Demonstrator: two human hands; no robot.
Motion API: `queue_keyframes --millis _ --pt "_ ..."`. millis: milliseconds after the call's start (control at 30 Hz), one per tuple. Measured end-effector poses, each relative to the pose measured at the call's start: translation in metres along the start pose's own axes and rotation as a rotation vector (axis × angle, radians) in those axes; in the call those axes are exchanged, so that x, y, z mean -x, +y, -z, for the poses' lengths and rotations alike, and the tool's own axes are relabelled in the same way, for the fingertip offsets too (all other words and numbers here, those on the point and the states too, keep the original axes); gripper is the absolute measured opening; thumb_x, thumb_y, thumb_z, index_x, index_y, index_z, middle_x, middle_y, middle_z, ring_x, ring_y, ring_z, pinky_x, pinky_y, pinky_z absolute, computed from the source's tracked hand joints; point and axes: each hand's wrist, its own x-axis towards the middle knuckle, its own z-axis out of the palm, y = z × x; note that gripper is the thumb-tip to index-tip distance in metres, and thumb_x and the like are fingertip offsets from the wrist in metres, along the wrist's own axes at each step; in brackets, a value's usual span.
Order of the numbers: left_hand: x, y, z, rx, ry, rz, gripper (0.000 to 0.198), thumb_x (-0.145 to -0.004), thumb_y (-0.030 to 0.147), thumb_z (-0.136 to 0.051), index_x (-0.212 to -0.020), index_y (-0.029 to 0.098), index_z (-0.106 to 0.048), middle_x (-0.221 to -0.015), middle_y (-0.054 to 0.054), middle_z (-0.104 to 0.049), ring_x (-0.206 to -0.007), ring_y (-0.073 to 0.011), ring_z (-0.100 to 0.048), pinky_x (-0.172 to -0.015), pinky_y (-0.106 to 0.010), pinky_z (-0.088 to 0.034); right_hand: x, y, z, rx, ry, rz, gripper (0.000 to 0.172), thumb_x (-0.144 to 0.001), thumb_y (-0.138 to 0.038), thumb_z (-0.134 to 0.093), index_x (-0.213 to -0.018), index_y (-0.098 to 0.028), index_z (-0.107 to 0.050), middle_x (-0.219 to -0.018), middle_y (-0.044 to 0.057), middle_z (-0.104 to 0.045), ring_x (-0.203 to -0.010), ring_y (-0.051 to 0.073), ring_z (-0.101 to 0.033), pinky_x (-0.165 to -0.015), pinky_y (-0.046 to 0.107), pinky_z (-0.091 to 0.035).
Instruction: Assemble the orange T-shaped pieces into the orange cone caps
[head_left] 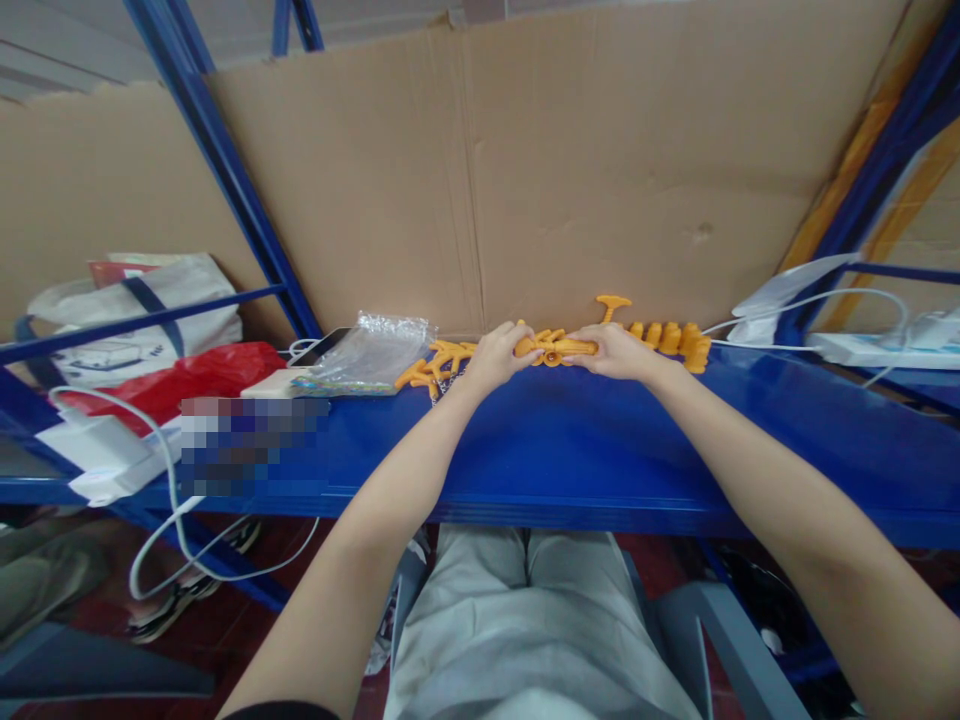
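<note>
Both my hands are closed on an orange-yellow plastic part [553, 350] over the far side of the blue shelf. My left hand [501, 355] grips its left end and my right hand [616, 350] its right end. The part has a round hole near its middle; its exact kind I cannot make out. Left of my left hand lie orange branched pieces [442, 362], with a bit of chain by them. Behind my right hand stands an orange T-shaped piece [613, 305]. A row of orange rounded pieces [675, 340] sits right of that hand.
A clear plastic bag [367, 355], a phone [324, 345] and a red bag [195, 380] lie left on the blue shelf [570, 450]. White chargers with cables [105, 450] hang over its left front. Cardboard [585, 150] walls the back; a power strip [877, 350] is at right.
</note>
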Motion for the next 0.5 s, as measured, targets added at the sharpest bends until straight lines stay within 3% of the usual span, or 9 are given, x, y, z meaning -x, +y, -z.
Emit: queue_keyframes --millis 167,333,500 --pt "0.0012 0.0020 -0.0024 -0.068 -0.027 0.018 0.027 -0.089 0.038 -0.070 -0.107 0.018 -0.069 -0.098 -0.008 -0.068 -0.092 -0.0202 -0.066 -0.081 -0.028 -0.050 0.0002 0.0018 0.0022 -0.189 -0.088 -0.085 0.033 -0.077 -0.044 -0.072 -0.090 -0.014 -0.078 -0.065 0.002 -0.067 -0.054 0.013 -0.054 -0.052 0.025 -0.037" --pt "0.0018 0.0013 -0.0036 -0.089 -0.028 0.028 0.028 -0.091 0.040 -0.069 -0.110 0.018 -0.068 -0.102 -0.008 -0.067 -0.093 -0.0199 -0.067 -0.082 -0.027 -0.050 -0.0016 0.0059 -0.0008 -0.325 -0.047 -0.108 0.039 -0.072 -0.052 -0.077 -0.085 -0.015 -0.078 -0.071 0.005 -0.070 -0.055 0.012 -0.053 -0.049 0.025 -0.039" --pt "0.0031 -0.0016 -0.0071 -0.105 -0.016 0.018 0.031 -0.091 0.042 -0.068 -0.112 0.019 -0.068 -0.102 -0.008 -0.068 -0.092 -0.0196 -0.066 -0.078 -0.026 -0.050 -0.0016 0.0079 -0.0021 -0.391 -0.048 -0.139 0.044 -0.071 -0.057 -0.077 -0.082 -0.014 -0.077 -0.064 0.004 -0.067 -0.051 0.011 -0.050 -0.045 0.023 -0.035"
